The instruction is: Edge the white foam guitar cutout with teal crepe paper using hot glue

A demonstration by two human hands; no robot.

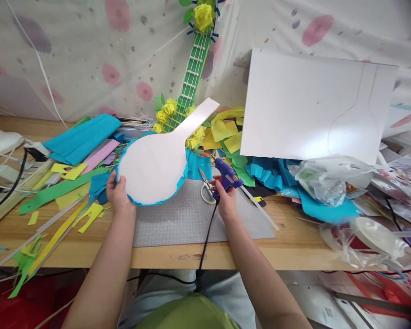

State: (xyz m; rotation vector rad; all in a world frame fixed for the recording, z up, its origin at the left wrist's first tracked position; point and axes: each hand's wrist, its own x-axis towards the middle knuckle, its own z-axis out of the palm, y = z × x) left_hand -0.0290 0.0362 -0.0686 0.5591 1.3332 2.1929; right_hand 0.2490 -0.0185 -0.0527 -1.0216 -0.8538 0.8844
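My left hand (pixel 117 192) grips the lower left edge of a white guitar-shaped board (pixel 150 169). Blue crepe paper lines the rim of its round body, and its bare neck points up and to the right. In my right hand (pixel 225 197) is a purple hot glue gun (pixel 227 173), with a clear glue stick (pixel 260 208) sticking out behind and a black cord hanging down. Scissors (pixel 207 192) with pale handles lie beside the gun. A strip of blue crepe paper (pixel 198 165) shows between the board and the gun, on or above the grey cutting mat (pixel 178 228).
A finished green paper guitar (pixel 192 75) with yellow flowers leans at the back. Right of it stands a large white board (pixel 311 105) with a drawn outline. Folded blue crepe paper (pixel 84 137) and coloured scraps lie left; a plastic bag (pixel 332 178) and tape roll (pixel 373 235) sit right.
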